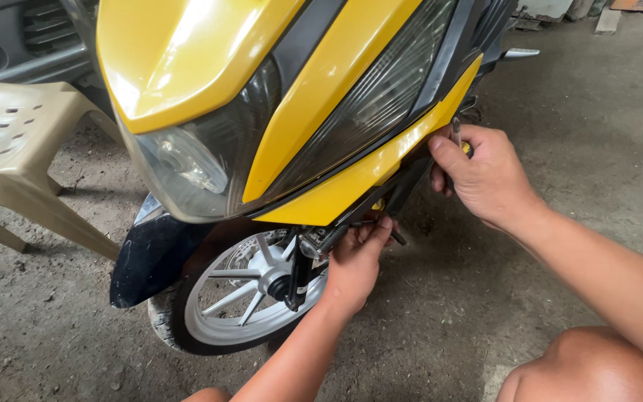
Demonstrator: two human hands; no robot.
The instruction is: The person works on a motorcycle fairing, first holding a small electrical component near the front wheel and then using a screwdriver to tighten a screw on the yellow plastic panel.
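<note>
- Head camera view, looking down at the front of a yellow scooter point(321, 89) parked on a bare concrete floor point(597, 149)
- The right hand point(485, 175) is clenched around a screwdriver point(456, 132); only a bit of metal shaft above the fist and a speck of yellow handle show, the tool pressed against the lower edge of the yellow front panel point(366, 175), seemingly to reach a fastener tucked beneath it
- The left hand point(355, 260) reaches up from below, fingers curled under the same panel just above the front wheel point(243, 294), apparently steadying the underside; whether it grips anything cannot be told, since the fingertips are hidden
- The large headlight point(187, 164) sits above the black front mudguard point(150, 257)
- A beige plastic chair point(16, 141) stands to the left of the scooter
- The person's bare knees show at the bottom edge, suggesting a crouch close to the wheel
</note>
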